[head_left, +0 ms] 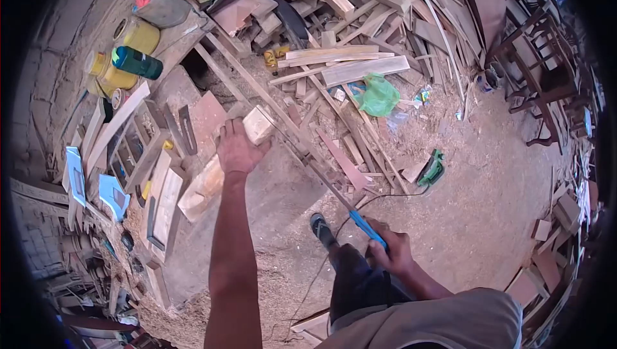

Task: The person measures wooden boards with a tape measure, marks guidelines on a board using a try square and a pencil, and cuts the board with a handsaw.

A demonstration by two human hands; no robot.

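My left hand [239,146] presses down over a pale wooden block [259,125] at the workbench edge, its thumb and fingers around the near end. Under my left wrist lies a thick shaped piece of wood [204,188]; whether it joins the block is hidden by the hand. My right hand [391,250] is wrapped round the blue handle of a handsaw [367,227], seen nearly edge-on. The saw's long narrow blade points up and left along the bench edge, toward the block.
On the bench stand yellow jars [138,35] and a dark green bottle [137,63]; blue-white templates [114,196] lie left. Scrap wood [366,69] is heaped beyond. A green power tool [432,169] with a cord lies on the sawdust floor. Wooden chairs [546,85] stand right.
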